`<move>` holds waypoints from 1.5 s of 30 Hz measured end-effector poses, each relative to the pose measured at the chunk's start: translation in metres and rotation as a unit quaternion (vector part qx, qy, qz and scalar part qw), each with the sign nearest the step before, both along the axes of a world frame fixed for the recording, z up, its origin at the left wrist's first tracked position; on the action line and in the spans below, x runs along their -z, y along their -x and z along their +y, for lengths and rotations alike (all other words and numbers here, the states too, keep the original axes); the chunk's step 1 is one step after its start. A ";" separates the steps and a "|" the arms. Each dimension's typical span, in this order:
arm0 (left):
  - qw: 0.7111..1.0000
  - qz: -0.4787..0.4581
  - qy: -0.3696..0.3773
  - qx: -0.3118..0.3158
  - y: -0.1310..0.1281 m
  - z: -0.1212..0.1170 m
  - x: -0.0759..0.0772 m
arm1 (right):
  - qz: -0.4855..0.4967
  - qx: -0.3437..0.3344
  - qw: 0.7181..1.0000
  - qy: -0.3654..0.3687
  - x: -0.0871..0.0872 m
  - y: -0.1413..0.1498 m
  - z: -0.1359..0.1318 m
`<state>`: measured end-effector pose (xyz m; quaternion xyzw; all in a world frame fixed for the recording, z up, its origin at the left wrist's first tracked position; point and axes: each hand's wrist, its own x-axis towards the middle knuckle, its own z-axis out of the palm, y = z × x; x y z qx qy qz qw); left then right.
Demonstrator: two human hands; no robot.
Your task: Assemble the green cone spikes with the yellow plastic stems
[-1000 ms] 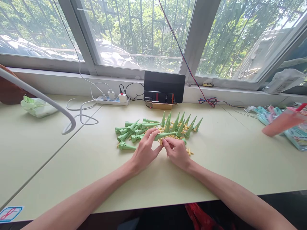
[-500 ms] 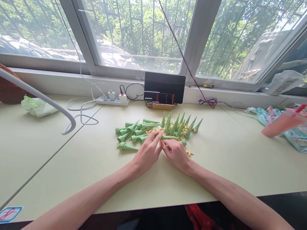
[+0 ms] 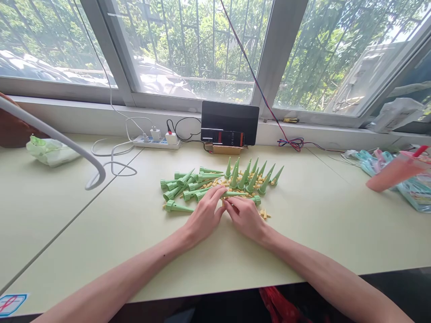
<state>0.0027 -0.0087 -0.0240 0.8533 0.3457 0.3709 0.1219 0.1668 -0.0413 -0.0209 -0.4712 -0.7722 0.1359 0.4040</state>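
My left hand (image 3: 206,214) and my right hand (image 3: 245,216) meet at the middle of the pale green table (image 3: 134,233). Both pinch one green cone spike (image 3: 235,194) that lies sideways between their fingertips. Just behind the hands lies a pile of green spikes (image 3: 183,186) on their sides. To its right several green spikes (image 3: 251,176) stand upright, points up. Small yellow pieces (image 3: 264,214) are scattered among them and beside my right hand.
A black tablet (image 3: 230,121) and a phone (image 3: 225,137) lean at the window sill. A white power strip (image 3: 156,141) with cables lies at the back left, a white curved tube (image 3: 67,143) to the left, and a pink cup (image 3: 392,172) with coloured packets to the right.
The hands have sunk a little toward the table with the spike still between them. The view has shifted slightly.
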 end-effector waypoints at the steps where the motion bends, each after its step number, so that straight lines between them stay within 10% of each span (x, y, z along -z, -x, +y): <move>1: 1.000 -0.001 0.003 0.000 0.000 0.000 0.000 | 0.007 -0.001 1.000 0.000 0.000 0.000 0.000; 45: 0.993 -0.107 0.049 0.028 -0.002 -0.001 -0.004 | 0.321 -0.119 0.910 0.235 -0.007 0.000 0.001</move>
